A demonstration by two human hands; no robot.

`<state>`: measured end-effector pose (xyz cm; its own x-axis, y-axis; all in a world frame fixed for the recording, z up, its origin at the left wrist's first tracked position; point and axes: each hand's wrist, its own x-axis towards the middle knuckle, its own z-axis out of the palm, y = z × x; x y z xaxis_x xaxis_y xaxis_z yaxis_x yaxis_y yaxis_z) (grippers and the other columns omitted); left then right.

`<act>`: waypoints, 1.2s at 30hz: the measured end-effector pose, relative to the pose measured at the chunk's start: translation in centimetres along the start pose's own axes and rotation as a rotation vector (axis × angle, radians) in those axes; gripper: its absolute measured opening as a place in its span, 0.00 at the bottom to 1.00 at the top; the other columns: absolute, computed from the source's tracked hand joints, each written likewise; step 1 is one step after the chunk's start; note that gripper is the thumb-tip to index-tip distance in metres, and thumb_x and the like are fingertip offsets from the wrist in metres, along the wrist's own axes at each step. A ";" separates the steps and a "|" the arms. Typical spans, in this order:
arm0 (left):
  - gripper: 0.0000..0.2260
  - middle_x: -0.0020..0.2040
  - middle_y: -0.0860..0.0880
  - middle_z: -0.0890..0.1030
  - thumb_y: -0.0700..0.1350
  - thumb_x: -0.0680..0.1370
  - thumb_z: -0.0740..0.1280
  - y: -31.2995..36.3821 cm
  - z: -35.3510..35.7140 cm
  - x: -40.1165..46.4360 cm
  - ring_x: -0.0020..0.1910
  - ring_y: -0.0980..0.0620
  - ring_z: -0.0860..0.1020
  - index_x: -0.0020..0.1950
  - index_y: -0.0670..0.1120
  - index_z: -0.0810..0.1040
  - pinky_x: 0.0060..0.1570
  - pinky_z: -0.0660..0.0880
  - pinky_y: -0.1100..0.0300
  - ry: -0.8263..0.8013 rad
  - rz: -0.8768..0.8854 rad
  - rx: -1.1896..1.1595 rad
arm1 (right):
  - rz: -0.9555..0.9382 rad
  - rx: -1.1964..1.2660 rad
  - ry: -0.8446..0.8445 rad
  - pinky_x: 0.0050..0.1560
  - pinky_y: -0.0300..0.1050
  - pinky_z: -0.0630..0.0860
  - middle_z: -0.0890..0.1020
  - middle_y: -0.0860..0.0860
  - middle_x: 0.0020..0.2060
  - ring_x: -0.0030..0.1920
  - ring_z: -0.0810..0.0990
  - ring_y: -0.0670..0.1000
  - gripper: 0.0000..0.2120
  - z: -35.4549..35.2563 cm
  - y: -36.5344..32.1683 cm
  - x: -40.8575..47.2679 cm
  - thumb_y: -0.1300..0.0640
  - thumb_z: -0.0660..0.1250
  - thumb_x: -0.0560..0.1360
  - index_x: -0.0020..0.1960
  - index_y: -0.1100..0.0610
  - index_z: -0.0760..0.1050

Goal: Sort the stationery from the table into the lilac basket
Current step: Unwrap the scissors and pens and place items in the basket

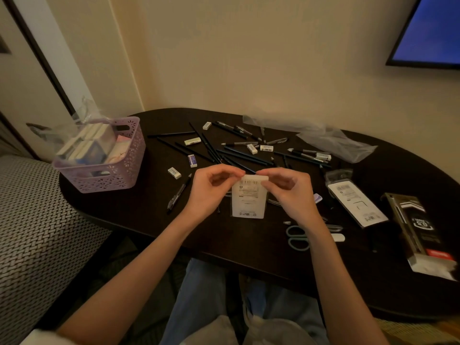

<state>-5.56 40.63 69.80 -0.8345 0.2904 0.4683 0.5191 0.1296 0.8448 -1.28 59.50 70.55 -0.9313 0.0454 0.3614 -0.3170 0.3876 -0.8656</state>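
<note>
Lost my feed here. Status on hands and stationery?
Left hand and right hand both pinch white packet at its top. Lilac basket far left, part filled. Pencils, erasers loose on table.

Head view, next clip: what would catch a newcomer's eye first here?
Front and centre, the left hand and right hand pinch the top edge of a small white packet above the dark table. Behind them, pencils, pens and erasers lie scattered across the tabletop. At the table's left end stands the lilac basket, already holding boxed items.
</note>
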 end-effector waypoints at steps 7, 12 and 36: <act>0.08 0.52 0.48 0.83 0.34 0.76 0.68 -0.8 -0.6 -0.1 0.55 0.54 0.81 0.53 0.42 0.82 0.54 0.78 0.61 -0.047 0.028 0.045 | 0.023 0.064 -0.048 0.56 0.40 0.78 0.83 0.46 0.53 0.56 0.81 0.43 0.21 -0.5 0.3 0.0 0.74 0.60 0.74 0.57 0.54 0.78; 0.08 0.54 0.49 0.82 0.36 0.76 0.68 -0.8 -0.8 -0.2 0.57 0.55 0.80 0.54 0.43 0.81 0.55 0.78 0.59 -0.090 0.075 0.122 | 0.089 0.131 -0.014 0.50 0.34 0.76 0.83 0.46 0.51 0.55 0.79 0.40 0.15 0.1 0.1 0.3 0.68 0.59 0.77 0.54 0.54 0.81; 0.17 0.44 0.51 0.82 0.36 0.72 0.73 -1.0 0.7 0.0 0.48 0.58 0.82 0.42 0.50 0.66 0.41 0.80 0.65 0.060 -0.081 0.145 | 0.121 -0.265 -0.070 0.47 0.33 0.76 0.85 0.50 0.49 0.53 0.79 0.42 0.07 0.2 0.4 0.2 0.60 0.70 0.74 0.51 0.54 0.78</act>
<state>-5.95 41.22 68.80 -0.8820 0.2169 0.4183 0.4672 0.2873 0.8362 -1.66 59.50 70.22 -0.9725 0.0459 0.2284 -0.1536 0.6105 -0.7769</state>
